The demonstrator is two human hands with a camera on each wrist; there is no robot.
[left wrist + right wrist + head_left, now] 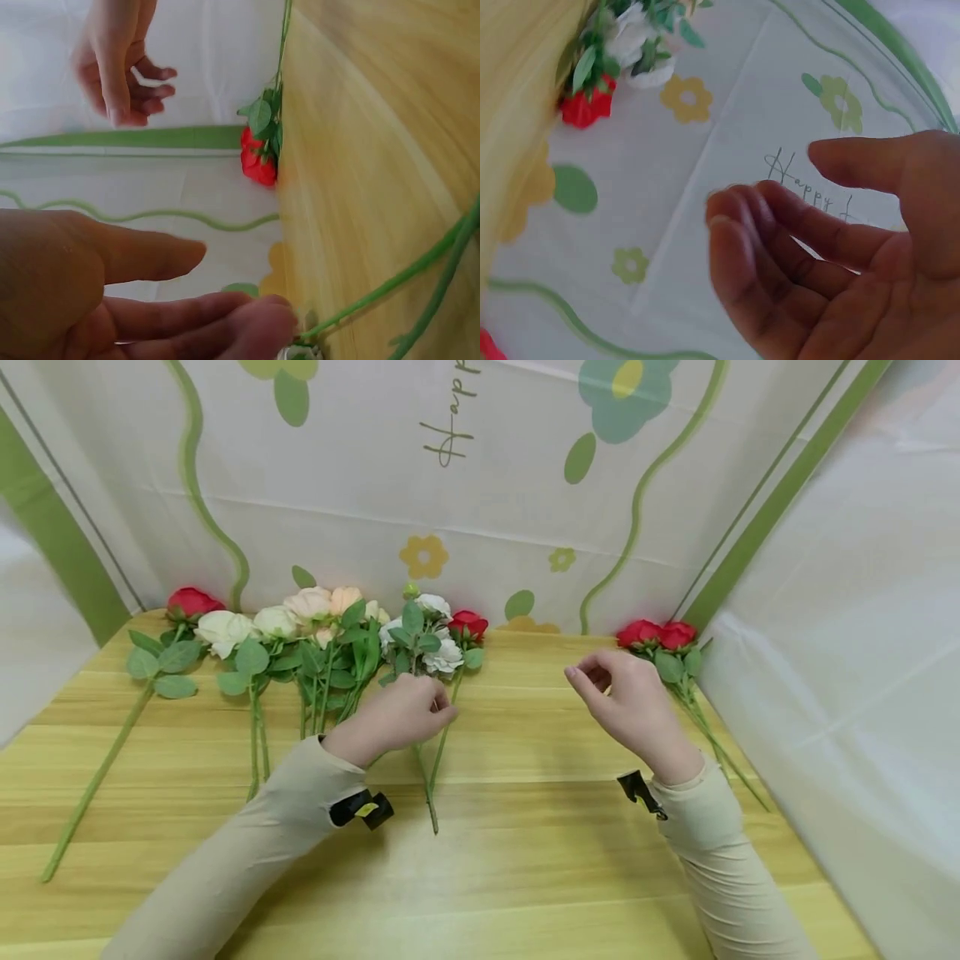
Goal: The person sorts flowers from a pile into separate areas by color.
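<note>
My left hand (397, 714) is above the table, in front of white flowers (442, 653) and a single red rose (468, 625) whose stems point toward me. In the left wrist view its thumb and fingers (187, 326) are apart with nothing between them. To the right, my right hand (626, 702) hovers near two red roses (660, 635) lying at the table's right edge. The right wrist view shows its fingers (735, 255) loosely bent, the thumb apart, holding nothing.
Cream and peach flowers (307, 610) with green leaves lie along the back of the wooden table (525, 877). Another red rose (193, 602) with a long stem is at the far left. A printed white cloth (510, 510) hangs behind, with white fabric (847, 677) at the right.
</note>
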